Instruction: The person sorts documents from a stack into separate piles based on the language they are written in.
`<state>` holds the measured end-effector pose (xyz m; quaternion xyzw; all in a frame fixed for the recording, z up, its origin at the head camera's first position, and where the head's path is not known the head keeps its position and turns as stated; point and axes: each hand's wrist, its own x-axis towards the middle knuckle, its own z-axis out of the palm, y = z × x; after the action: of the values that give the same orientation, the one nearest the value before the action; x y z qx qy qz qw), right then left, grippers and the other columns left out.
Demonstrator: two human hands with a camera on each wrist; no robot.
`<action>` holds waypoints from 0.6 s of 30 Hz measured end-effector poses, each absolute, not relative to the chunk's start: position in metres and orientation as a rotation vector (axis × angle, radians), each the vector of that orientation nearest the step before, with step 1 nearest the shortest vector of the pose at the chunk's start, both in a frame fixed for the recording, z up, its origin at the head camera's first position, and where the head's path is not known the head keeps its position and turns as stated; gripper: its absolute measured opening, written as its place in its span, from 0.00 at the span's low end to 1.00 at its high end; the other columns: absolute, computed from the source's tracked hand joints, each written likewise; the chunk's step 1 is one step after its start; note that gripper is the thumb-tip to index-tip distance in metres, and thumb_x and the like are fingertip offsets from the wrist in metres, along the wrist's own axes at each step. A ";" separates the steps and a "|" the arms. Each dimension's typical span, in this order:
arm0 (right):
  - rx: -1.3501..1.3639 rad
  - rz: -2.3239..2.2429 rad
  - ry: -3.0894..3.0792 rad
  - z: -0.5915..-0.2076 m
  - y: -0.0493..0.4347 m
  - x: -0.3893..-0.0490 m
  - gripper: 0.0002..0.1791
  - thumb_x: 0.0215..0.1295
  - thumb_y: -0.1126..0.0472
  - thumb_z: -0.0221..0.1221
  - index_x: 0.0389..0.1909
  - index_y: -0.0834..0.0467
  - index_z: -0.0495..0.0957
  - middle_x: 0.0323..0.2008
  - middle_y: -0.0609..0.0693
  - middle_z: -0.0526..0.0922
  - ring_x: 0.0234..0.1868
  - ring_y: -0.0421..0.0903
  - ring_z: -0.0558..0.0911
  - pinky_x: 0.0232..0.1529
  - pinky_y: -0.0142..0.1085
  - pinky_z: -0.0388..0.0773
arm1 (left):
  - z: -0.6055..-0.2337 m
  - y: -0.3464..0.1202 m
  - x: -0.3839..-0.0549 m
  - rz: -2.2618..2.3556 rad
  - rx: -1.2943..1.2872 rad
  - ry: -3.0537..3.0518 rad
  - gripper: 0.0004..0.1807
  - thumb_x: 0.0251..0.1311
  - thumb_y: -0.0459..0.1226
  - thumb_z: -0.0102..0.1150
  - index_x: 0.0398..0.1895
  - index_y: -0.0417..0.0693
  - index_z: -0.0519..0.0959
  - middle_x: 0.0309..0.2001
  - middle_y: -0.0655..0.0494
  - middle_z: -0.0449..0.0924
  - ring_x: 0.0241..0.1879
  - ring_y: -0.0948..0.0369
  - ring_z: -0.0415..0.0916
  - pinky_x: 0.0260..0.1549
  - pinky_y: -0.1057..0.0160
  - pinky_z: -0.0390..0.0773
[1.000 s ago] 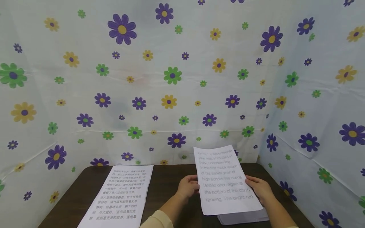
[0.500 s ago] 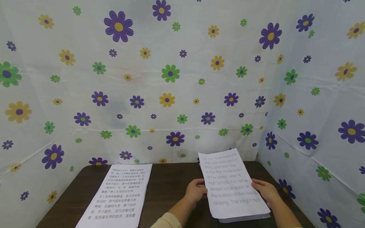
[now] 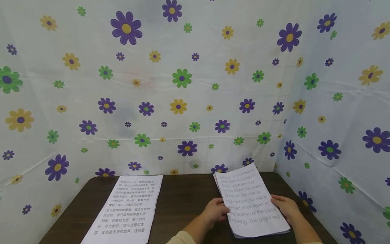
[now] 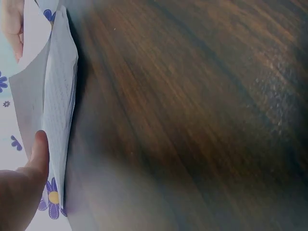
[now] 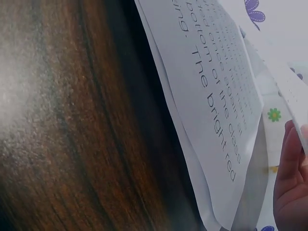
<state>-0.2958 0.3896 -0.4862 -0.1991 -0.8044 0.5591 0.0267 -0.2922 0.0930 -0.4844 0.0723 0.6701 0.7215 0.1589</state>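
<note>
In the head view, a white sheet of paper (image 3: 248, 203) printed with English text lies over a stack of paper (image 3: 217, 179), whose edges show at its left and bottom. My left hand (image 3: 215, 210) grips the sheet's left edge, fingers curled. Opposite it, my right hand (image 3: 286, 207) pinches the right edge. The left wrist view has the left thumb (image 4: 39, 154) against the paper, beside the stack (image 4: 61, 82) seen from its side. Text on the paper (image 5: 211, 110) is readable in the right wrist view, where the right hand's fingers (image 5: 291, 168) show at the edge.
To the left, another stack of paper (image 3: 125, 206) with Chinese text lies on the dark wooden table (image 3: 179, 200). A flower-patterned cloth (image 3: 161, 81) hangs behind the table and along its sides.
The sheet was held raised above the stack. Both hands have brought it down and slightly right, and it now covers most of the stack. The left stack has stayed put.
</note>
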 end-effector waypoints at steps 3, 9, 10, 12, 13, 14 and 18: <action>-0.615 1.688 -2.507 -0.487 0.390 -0.297 0.29 0.69 0.58 0.57 0.65 0.72 0.66 0.41 0.60 0.85 0.31 0.44 0.82 0.32 0.39 0.82 | -0.486 0.097 -0.289 2.039 0.230 1.903 0.27 0.52 0.27 0.59 0.58 0.27 0.69 0.47 0.42 0.84 0.39 0.59 0.82 0.39 0.56 0.83; -0.606 1.658 -2.534 -0.489 0.390 -0.299 0.28 0.70 0.58 0.56 0.64 0.72 0.67 0.45 0.65 0.82 0.32 0.44 0.82 0.33 0.39 0.83 | -0.486 0.104 -0.284 1.997 0.221 1.917 0.23 0.53 0.27 0.56 0.55 0.30 0.72 0.45 0.44 0.83 0.39 0.59 0.81 0.43 0.52 0.84; -0.606 1.661 -2.535 -0.489 0.390 -0.299 0.28 0.70 0.57 0.56 0.64 0.72 0.67 0.46 0.66 0.82 0.32 0.44 0.82 0.33 0.39 0.83 | -0.486 0.104 -0.284 1.985 0.220 1.922 0.23 0.54 0.27 0.56 0.56 0.30 0.71 0.45 0.44 0.83 0.40 0.59 0.81 0.43 0.52 0.83; -0.605 1.647 -2.549 -0.489 0.390 -0.300 0.28 0.70 0.57 0.56 0.64 0.72 0.67 0.48 0.69 0.80 0.33 0.45 0.81 0.33 0.38 0.81 | -0.487 0.105 -0.283 1.968 0.213 1.925 0.27 0.54 0.28 0.56 0.59 0.27 0.68 0.47 0.42 0.81 0.43 0.55 0.81 0.45 0.49 0.83; -0.605 1.632 -2.557 -0.489 0.390 -0.301 0.28 0.69 0.57 0.56 0.63 0.71 0.68 0.51 0.70 0.78 0.34 0.45 0.81 0.33 0.37 0.80 | -0.488 0.105 -0.283 1.963 0.208 1.925 0.28 0.54 0.28 0.56 0.60 0.25 0.66 0.48 0.40 0.81 0.45 0.53 0.81 0.46 0.47 0.83; -0.607 1.618 -2.564 -0.490 0.390 -0.302 0.28 0.69 0.57 0.56 0.63 0.71 0.69 0.53 0.72 0.77 0.37 0.48 0.81 0.36 0.39 0.80 | -0.489 0.105 -0.283 1.955 0.202 1.928 0.30 0.54 0.29 0.57 0.61 0.23 0.65 0.49 0.39 0.80 0.47 0.50 0.80 0.47 0.46 0.82; -0.597 1.511 -2.623 -0.490 0.392 -0.306 0.28 0.69 0.53 0.56 0.62 0.69 0.71 0.62 0.72 0.71 0.51 0.63 0.77 0.53 0.55 0.74 | -0.491 0.106 -0.284 1.948 0.173 1.929 0.35 0.54 0.29 0.57 0.64 0.18 0.59 0.52 0.37 0.78 0.55 0.42 0.77 0.50 0.41 0.80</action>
<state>-0.3058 0.3918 -0.4904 -0.1933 -0.8499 0.4895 0.0279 -0.2840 0.1057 -0.4915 0.0616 0.6886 0.6954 0.1962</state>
